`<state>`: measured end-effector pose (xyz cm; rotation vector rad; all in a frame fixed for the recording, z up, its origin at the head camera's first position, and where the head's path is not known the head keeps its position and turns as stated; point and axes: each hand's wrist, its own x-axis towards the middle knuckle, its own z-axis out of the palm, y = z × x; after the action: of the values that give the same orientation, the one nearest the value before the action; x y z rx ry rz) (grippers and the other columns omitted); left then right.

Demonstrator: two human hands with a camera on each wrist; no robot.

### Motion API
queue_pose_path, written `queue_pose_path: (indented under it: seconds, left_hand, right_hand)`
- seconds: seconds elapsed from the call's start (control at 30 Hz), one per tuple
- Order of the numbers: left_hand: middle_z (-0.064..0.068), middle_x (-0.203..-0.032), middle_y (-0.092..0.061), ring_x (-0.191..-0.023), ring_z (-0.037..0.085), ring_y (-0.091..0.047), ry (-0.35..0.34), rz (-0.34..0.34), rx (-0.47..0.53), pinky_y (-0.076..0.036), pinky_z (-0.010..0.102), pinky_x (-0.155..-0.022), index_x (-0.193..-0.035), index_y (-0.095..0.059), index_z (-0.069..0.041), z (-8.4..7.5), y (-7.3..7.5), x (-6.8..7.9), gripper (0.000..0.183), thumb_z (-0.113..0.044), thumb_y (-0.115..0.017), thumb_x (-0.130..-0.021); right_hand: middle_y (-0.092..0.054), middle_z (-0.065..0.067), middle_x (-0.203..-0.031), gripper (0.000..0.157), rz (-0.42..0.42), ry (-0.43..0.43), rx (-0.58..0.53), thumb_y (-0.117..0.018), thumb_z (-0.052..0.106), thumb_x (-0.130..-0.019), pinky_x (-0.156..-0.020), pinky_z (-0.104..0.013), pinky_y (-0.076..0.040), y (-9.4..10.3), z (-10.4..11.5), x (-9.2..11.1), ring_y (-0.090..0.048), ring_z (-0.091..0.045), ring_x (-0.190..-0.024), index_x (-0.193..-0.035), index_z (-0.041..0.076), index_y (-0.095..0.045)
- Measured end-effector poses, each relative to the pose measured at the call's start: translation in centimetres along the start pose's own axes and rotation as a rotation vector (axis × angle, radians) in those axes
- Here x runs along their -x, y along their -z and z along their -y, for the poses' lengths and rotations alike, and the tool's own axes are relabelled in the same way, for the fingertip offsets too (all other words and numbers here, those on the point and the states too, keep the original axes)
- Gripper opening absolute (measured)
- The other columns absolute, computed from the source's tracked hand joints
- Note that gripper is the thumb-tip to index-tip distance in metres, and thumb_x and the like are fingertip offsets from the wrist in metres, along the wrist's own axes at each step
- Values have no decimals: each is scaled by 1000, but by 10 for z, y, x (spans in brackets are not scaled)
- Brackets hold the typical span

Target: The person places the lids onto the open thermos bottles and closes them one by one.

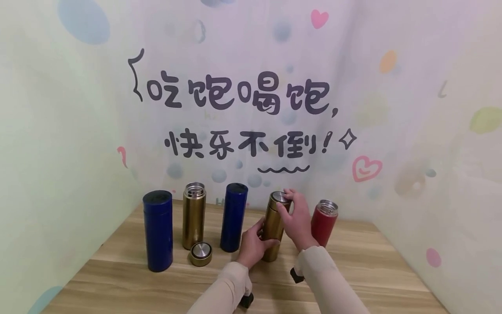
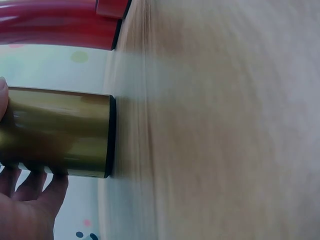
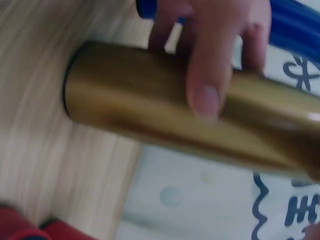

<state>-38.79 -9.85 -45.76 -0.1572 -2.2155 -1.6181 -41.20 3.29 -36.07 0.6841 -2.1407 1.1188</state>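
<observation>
Fingers and thumb of my left hand (image 1: 252, 246) wrap the lower body of a gold thermos flask (image 1: 273, 222), which stands nearly upright on the table. At its top, my right hand (image 1: 300, 220) grips the steel-topped gold lid (image 1: 280, 197), thumb on the near side and fingers behind. In the right wrist view the left thumb lies along the gold body (image 3: 125, 95); the right hand is mostly outside that view. Just right of my right hand stands a red flask (image 1: 324, 222) without its lid, its steel mouth showing. Beside the red flask's base sits a smaller red piece (image 2: 112, 7).
Left of my hands stand a capped blue flask (image 1: 234, 218), a lidless gold flask (image 1: 194, 218) and a wider capped blue flask (image 1: 158, 231). A loose gold lid (image 1: 201, 254) lies before the lidless gold one. Printed curtains enclose the wooden table (image 1: 125, 288).
</observation>
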Motion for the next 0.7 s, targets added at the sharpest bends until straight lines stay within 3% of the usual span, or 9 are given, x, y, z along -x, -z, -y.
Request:
queue_pose_path:
  seconds: [0.17, 0.37, 0.53, 0.7]
  left_hand:
    - [15, -135, -56, -115, 31, -60, 4, 5, 15, -50, 47, -92, -147, -43, -10, -1, 2, 1, 82, -32, -82, -78]
    - [16, -135, -56, -115, 31, -60, -16, 15, 18, -50, 48, -92, -147, -43, -8, -1, 2, 1, 83, -32, -82, -78]
    - [17, -134, -57, -114, 32, -60, -28, 15, 26, -51, 48, -91, -147, -43, -7, -1, 2, 1, 82, -31, -82, -78]
    - [17, -135, -56, -115, 33, -60, -24, 19, 24, -51, 48, -91, -147, -43, -7, -2, 2, 2, 82, -29, -82, -78]
  right_hand:
    - [-55, -7, -138, 30, 76, -10, -66, -65, 21, -95, -106, -49, -35, 9, -4, -2, -47, -27, -126, -118, 6, -55]
    - [-54, -8, -129, 49, 101, -87, 23, -66, 41, -92, -98, -52, -40, 11, -5, -2, -45, -26, -118, -134, 17, -56]
    - [-60, -5, -128, 56, 69, -56, 112, -67, 50, -87, -90, -48, -44, 12, -4, -2, -45, -23, -111, -134, 21, -59]
    - [-64, -7, -122, 56, 1, 15, 161, -74, 49, -82, -90, -48, -42, 9, -3, -4, -46, -24, -109, -124, 13, -65]
